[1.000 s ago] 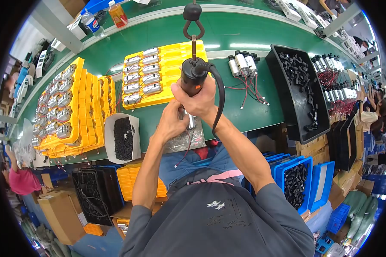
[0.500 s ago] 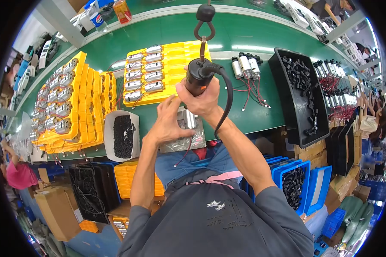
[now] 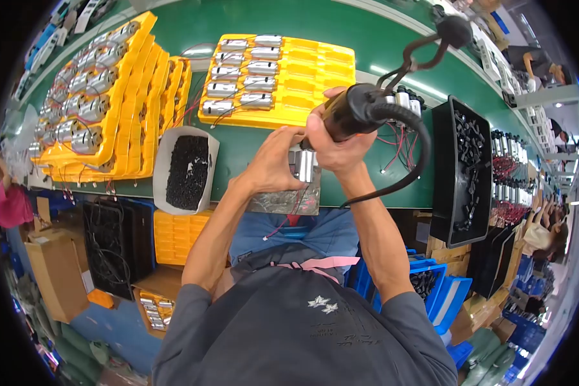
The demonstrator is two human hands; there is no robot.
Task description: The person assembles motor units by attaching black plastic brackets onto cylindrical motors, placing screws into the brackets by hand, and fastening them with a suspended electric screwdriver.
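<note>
My right hand [image 3: 338,147] is wrapped around a black electric screwdriver [image 3: 354,110], which hangs from a hook and trails a thick black cable. The driver leans, its lower end pointing down at a silver cylindrical motor [image 3: 305,167]. Curled about the left side of that motor is my left hand [image 3: 271,165], thumb at the near end and fingers at the far end. A thin red wire with a small white plug runs from the motor over a grey metal plate [image 3: 283,201] at the bench edge. The driver's tip is hidden by my hands.
A yellow tray [image 3: 305,116] partly filled with motors lies behind my hands. To the left are stacked yellow trays [image 3: 149,96] and a white bin [image 3: 161,186] of small black screws. On the right, a black tub [image 3: 444,225] holds black parts, beside several wired motors [image 3: 402,100].
The screwdriver has gone from nearly upright to leaning, its top now further right, with my right hand still around it. The whole view has also shifted. My left hand stays at the motor.
</note>
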